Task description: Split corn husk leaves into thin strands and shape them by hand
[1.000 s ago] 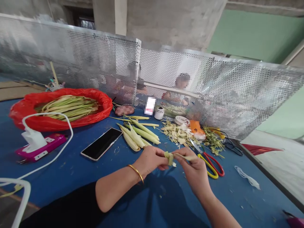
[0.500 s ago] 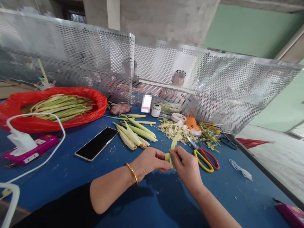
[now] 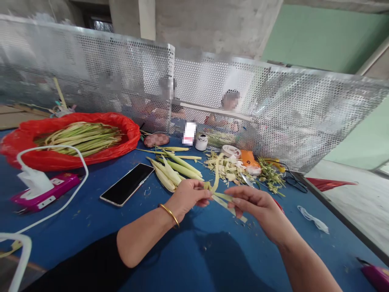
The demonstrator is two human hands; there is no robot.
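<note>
My left hand [image 3: 188,198], with a gold bangle at the wrist, pinches a small folded piece of pale green leaf strips [image 3: 216,175]. One strip sticks up in a curve from the fold, and another slants down to the right below it. My right hand [image 3: 258,205] grips the end of a strip between thumb and fingers, a short way right of my left hand. Just beyond my left hand lie long pale green husk-like leaves [image 3: 185,168]. Scissors [image 3: 246,179] lie behind my right hand, which hides most of their red and yellow handles.
A phone [image 3: 127,184] lies left of the leaves. Farther left are a red bag [image 3: 133,140] of long stalks and a purple power strip [image 3: 65,184] with a white cable. Leaf scraps [image 3: 226,168], tape [image 3: 231,151] and a white jar [image 3: 201,142] stand before a perforated metal screen [image 3: 206,81].
My right hand has moved right, away from my left, drawing out a strip. It now covers most of the scissors. My left hand still holds the folded part.
</note>
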